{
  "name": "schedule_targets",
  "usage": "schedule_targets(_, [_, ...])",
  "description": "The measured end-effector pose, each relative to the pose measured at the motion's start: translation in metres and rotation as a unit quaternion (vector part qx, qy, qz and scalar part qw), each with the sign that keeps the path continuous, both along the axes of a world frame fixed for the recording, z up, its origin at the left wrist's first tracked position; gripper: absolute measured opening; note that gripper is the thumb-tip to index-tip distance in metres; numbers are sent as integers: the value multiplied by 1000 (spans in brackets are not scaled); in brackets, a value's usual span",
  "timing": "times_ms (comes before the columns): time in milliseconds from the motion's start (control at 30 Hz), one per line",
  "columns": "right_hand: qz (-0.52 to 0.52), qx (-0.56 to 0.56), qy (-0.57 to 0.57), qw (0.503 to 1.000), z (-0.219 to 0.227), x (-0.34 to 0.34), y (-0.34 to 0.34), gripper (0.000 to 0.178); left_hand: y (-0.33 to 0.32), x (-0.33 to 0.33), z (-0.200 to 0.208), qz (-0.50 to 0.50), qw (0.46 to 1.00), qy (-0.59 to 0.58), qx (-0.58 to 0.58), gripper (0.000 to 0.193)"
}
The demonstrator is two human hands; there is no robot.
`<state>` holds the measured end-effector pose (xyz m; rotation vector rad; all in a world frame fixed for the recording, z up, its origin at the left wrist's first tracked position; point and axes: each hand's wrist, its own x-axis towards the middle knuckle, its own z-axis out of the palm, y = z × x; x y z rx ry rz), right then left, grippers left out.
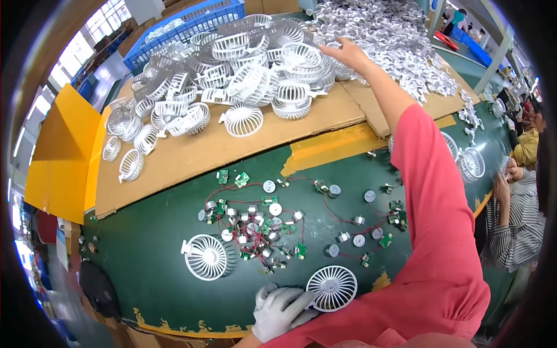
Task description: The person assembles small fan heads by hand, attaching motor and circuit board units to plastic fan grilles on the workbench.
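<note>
My left hand [281,312], in a white glove, is closed at the near edge of the table, its fingers curled on the rim of a round white fan grille [332,288]. My bare right hand [347,54] stretches far forward with its fingers apart, between a big heap of white fan grilles [252,84] and a heap of small grey-white plastic parts [394,46]. Nothing shows in its grasp. Another fan grille [207,257] lies on the green table, left of my left hand. Beyond it lie several small motors [275,209] joined by red wires to green circuit boards [300,250].
Cardboard sheets [278,124] lie under both heaps. A blue crate [185,32] stands behind the grilles, and a yellow panel [64,153] stands at the left. To the right, a person in a striped sleeve [510,223] works beside more grilles [471,164].
</note>
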<state>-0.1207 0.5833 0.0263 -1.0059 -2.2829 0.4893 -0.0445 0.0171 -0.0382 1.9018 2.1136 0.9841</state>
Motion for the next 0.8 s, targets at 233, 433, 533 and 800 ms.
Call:
schedule_targets(233, [82,-239,-89,964,-6,-21,-45,51,2,1,0,20,1000,21,9,39])
schedule_targets(433, [185,-116,-167,961,-7,-13,-118,38,-2,6,1,27,1000,5,-13,45])
schedule_targets(533, [161,-28,-222,961,9,6,-152,37,-9,10,2,37,999,6,-38,44])
schedule_targets(800, [89,199,-64,974,10,74,-139,27,-4,19,-2,56,995,75,34,38])
